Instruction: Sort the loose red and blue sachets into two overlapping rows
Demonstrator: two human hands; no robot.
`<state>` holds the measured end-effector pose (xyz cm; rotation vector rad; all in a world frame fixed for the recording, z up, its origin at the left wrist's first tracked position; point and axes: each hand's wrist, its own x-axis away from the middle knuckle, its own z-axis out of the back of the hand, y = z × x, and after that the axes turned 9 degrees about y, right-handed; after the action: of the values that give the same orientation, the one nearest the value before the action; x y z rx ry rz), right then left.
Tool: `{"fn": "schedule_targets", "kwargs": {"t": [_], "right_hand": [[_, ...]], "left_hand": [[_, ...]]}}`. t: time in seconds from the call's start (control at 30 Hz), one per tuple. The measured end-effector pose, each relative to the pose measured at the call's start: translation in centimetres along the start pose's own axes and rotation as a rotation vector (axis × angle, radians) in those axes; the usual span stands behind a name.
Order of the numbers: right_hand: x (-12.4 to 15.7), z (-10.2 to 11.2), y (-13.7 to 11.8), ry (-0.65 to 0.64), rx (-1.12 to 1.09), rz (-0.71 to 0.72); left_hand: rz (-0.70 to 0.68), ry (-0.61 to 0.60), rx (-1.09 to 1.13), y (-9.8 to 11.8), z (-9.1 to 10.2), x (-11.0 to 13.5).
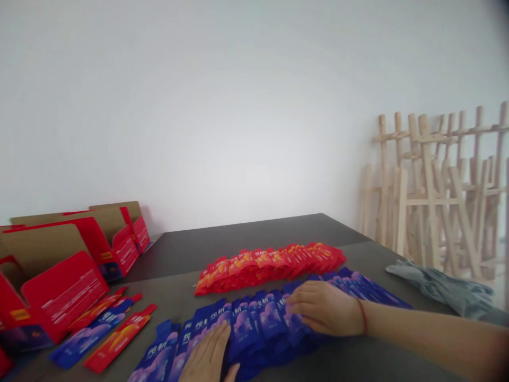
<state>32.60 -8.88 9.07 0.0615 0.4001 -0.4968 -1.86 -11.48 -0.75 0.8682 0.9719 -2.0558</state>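
A long overlapping row of blue-purple sachets (248,323) lies on the dark table in front of me. My left hand (207,354) rests on its nearer left part, fingers stretched out and the thumb apart. Further right, my right hand (324,307) lies over the row with its fingers bent around the sachets' edges; its fingertips are partly hidden. A red band circles that wrist. Just behind is a second fanned row, of red-orange sachets (258,265), touched by neither hand.
Open red cardboard boxes (66,294) stand along the left side of the dark table (238,231). Beside them lie a loose red sachet (121,338) and a loose blue sachet (93,333). Grey gloves (445,286) sit at the right edge, near wooden easels (427,201) against the wall.
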Motion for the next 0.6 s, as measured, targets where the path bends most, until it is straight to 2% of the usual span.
{"fn": "schedule_targets", "kwargs": {"t": [0.13, 0.23, 0.33, 0.5, 0.6], "right_hand": [[-6.7, -4.5, -2.7, -0.004, -0.112, -0.007], [-9.2, -6.6, -4.1, -0.042, -0.173, -0.076], [-9.5, -7.6, -4.6, -0.073, -0.227, -0.117], [-8.7, -7.8, -4.7, -0.059, -0.241, -0.154], [-8.9, -7.6, -4.8, -0.081, -0.235, -0.151]], "left_hand": [[0.031, -0.025, 0.021, 0.0, 0.5, -0.3], [0.028, -0.084, 0.072, -0.5, 0.7, 0.5], [0.053, -0.119, 0.147, -0.8, 0.7, 1.7], [0.222, -0.111, 0.204, -0.2, 0.1, 2.4], [0.188, -0.131, 0.246, -0.3, 0.1, 1.8]]}}
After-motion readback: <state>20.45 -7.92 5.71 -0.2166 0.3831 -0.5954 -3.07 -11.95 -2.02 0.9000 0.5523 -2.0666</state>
